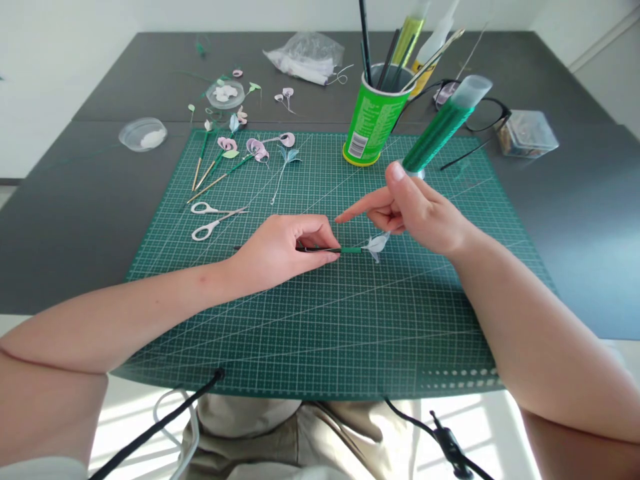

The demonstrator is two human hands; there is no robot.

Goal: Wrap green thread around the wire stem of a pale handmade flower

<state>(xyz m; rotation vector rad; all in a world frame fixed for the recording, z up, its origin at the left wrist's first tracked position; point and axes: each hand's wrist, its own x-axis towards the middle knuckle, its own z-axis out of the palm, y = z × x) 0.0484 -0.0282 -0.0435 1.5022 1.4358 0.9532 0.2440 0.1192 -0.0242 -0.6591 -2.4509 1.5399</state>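
My left hand (290, 250) is closed, thumb and fingers pinching a thin dark stick with a green-wrapped end (351, 250). At the tip of this stem sits a pale bluish-white flower (377, 245), pointing right. My right hand (420, 210) hovers just above and right of the flower, thumb raised and index finger stretched toward my left fingertips. Its other fingers curl loosely, and I see nothing held in them. Right behind that hand stands a clear tube with green contents (440, 130). White-handled scissors (215, 220) lie to the left of my left hand.
A green cutting mat (300, 333) covers the table's front. Pink and blue flowers on sticks (227, 143) lie upper left, near two shallow clear dishes (143, 135). A green can (375, 120) holds tools. Glasses (493, 113), a clear box (527, 133) and a plastic bag (310, 57) lie farther back.
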